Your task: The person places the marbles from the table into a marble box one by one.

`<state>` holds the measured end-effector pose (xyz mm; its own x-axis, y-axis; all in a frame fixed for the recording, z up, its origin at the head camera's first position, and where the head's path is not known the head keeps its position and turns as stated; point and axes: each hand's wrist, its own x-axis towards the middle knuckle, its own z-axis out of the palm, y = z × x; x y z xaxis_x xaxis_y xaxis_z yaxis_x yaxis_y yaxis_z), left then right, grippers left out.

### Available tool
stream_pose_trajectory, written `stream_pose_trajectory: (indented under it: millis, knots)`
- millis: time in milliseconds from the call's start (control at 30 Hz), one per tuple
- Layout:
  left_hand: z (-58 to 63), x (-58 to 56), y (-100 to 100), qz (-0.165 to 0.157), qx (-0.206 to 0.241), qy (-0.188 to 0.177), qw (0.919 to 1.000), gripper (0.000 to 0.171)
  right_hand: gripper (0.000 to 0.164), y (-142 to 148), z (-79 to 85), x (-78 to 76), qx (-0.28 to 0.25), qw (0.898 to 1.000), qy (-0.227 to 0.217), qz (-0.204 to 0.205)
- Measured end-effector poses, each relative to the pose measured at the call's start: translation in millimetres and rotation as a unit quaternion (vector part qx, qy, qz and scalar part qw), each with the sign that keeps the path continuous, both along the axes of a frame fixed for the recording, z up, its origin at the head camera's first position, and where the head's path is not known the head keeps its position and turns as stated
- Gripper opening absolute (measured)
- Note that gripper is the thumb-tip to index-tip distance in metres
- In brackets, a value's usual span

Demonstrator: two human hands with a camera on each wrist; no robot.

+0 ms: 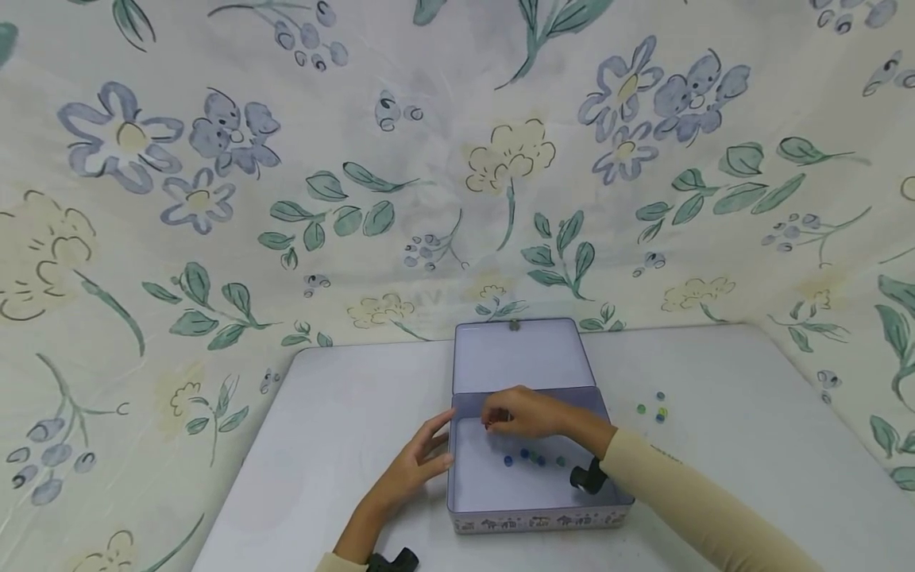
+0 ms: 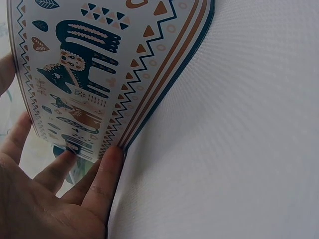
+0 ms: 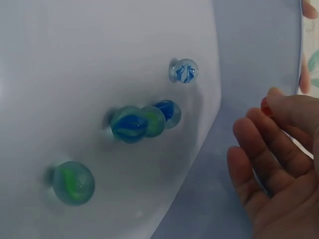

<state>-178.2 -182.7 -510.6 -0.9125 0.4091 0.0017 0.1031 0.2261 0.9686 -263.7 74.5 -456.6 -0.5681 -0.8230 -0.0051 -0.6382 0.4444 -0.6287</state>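
An open tin box with a raised lid sits on the white table. Several blue and green glass marbles lie on its floor; the right wrist view shows them close up. My right hand hovers over the box's far left corner and pinches a small red marble at its fingertips. My left hand rests with straight fingers against the box's patterned outer left wall.
Three loose marbles lie on the table to the right of the box. Floral cloth hangs behind and beside the table. The table's left edge runs close to my left arm.
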Motion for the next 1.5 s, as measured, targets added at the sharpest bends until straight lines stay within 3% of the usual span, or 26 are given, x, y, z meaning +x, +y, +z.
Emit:
stream_pose_trajectory:
  millis: [300,1500]
  knots:
    - [1.9,1.1,1,-0.005,0.001,0.007,1.0,0.066,0.007,1,-3.3,2.5,0.048,0.999,0.0,0.008]
    - [0.2,1.7,0,0.0,0.001,-0.002,1.0,0.065,0.004,-3,-13.5,7.8,0.1,0.995,-0.002,0.022]
